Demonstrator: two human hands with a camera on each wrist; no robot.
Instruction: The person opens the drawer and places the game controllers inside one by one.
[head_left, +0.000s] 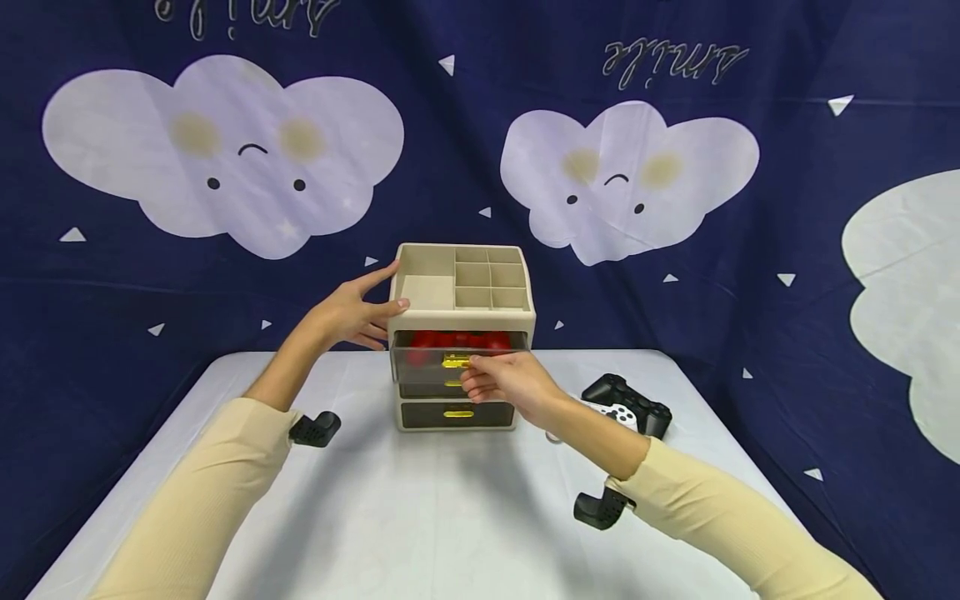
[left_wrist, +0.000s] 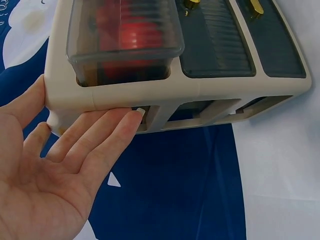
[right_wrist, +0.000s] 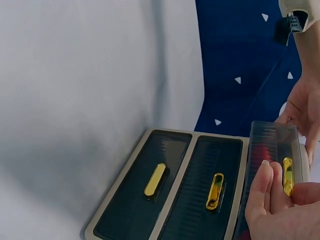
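A cream desktop organizer [head_left: 461, 321] with three dark see-through drawers stands on the table. Its top drawer [head_left: 420, 367] is pulled partly out, and a red object [left_wrist: 142, 37] shows inside, its kind unclear through the plastic. My right hand [head_left: 517, 383] pinches the gold handle [right_wrist: 288, 176] of that drawer between thumb and fingers. Against the organizer's left side lies my left hand [head_left: 348, 312], fingers mostly straight and spread, with the thumb at the top edge. In the left wrist view, the left fingertips [left_wrist: 132, 120] touch the side wall.
Open compartments [head_left: 491, 275] form the organizer's top. To its right, partly behind my right forearm, lie a black game controller [head_left: 626, 396] and a white one [head_left: 618, 414]. A dark blue cloth with clouds [head_left: 630, 175] hangs behind the white table [head_left: 360, 517].
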